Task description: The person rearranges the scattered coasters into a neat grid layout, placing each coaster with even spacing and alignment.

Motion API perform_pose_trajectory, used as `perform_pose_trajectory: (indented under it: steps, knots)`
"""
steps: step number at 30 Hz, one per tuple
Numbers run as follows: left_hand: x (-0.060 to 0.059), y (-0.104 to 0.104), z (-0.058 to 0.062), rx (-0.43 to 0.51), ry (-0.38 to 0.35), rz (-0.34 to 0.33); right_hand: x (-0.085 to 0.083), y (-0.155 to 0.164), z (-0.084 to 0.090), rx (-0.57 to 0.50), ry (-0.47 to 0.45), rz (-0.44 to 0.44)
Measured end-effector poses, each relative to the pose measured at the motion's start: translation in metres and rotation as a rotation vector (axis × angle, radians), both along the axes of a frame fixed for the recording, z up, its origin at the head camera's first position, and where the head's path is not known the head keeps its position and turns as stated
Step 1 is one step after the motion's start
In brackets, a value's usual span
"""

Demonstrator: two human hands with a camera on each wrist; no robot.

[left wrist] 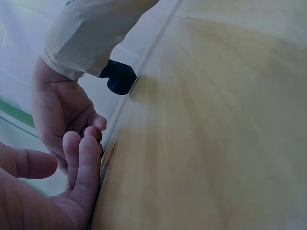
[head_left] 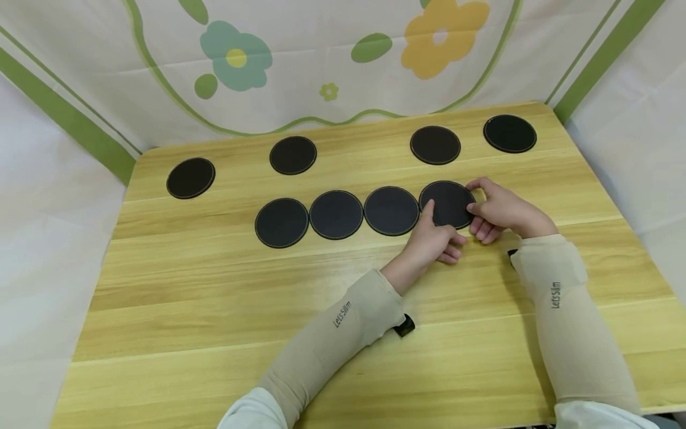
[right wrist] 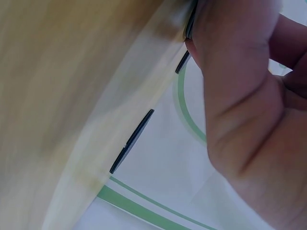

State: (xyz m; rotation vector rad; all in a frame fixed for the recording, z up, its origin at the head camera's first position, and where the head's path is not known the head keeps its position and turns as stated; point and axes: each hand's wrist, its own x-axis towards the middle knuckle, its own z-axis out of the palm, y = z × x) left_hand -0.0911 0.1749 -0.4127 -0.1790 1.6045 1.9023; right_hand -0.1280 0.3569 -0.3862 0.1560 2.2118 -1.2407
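Near: beige-sleeved arms over pale wooden worktop (head_left: 214, 310). L hand (head_left: 431, 238) forefinger on near edge of fourth round black fabric coaster (head_left: 446, 202); R hand (head_left: 501, 208) grip pinching its right rim. Coaster sits at right end of row, touching third coaster (head_left: 391, 210). Step: squaring it in line. Next likely calls for a small nudge, then release. Far: four loose coasters (head_left: 435, 145).
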Motion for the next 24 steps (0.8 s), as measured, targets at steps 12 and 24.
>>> perform_pose_trajectory:
  steps: [12,24]
  knots:
    - [-0.002,-0.024,0.018,-0.091,0.226,-0.139,0.004,0.011,0.014,0.002,0.156,-0.073]
    - [-0.017,-0.169,0.067,-0.452,0.734,-0.190,0.019,-0.014,0.040,0.047,0.319,-0.040]
